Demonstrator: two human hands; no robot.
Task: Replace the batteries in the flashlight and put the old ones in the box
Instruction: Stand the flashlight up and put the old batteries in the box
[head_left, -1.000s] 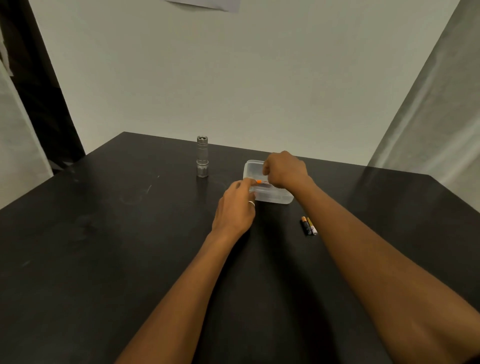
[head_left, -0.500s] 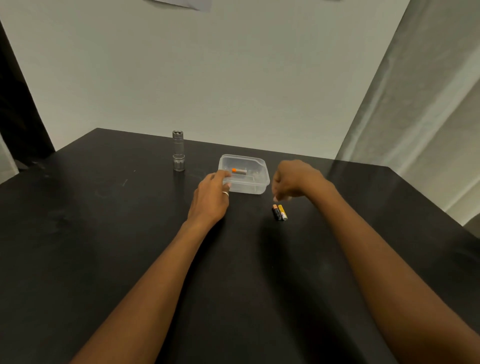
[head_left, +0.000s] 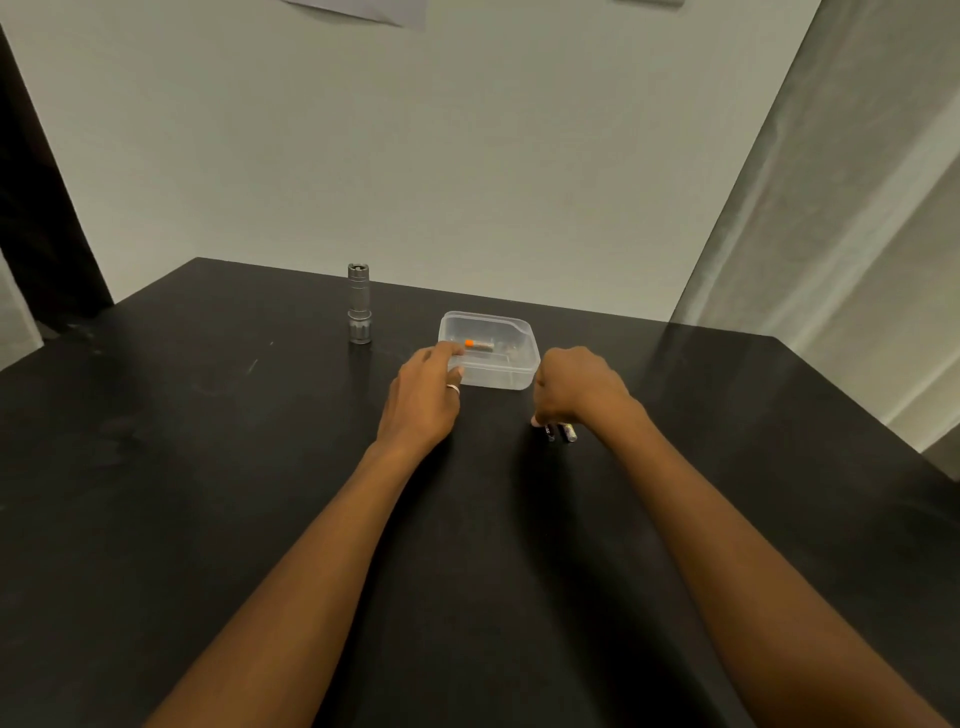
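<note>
A clear plastic box (head_left: 511, 375) stands mid-table with an orange-tipped battery (head_left: 479, 344) lying inside. My left hand (head_left: 423, 397), a ring on one finger, rests its fingertips on the box's near left corner. Just right of the box, two batteries (head_left: 561, 432), one dark and one yellowish, lie side by side on the table. My right hand (head_left: 579, 389) is curled over them, its fingertips down on their far ends, which it hides. The silver flashlight (head_left: 358, 304) stands upright to the left of the box, away from both hands.
The black table (head_left: 208, 467) ends at a pale wall behind the flashlight and box. A grey curtain (head_left: 841, 234) hangs at the right, past the table's right edge. A dark panel (head_left: 36, 218) stands at the far left.
My right hand left the box and came down to the two batteries on the table. My left hand stayed at the box's corner. The view shifted to the right.
</note>
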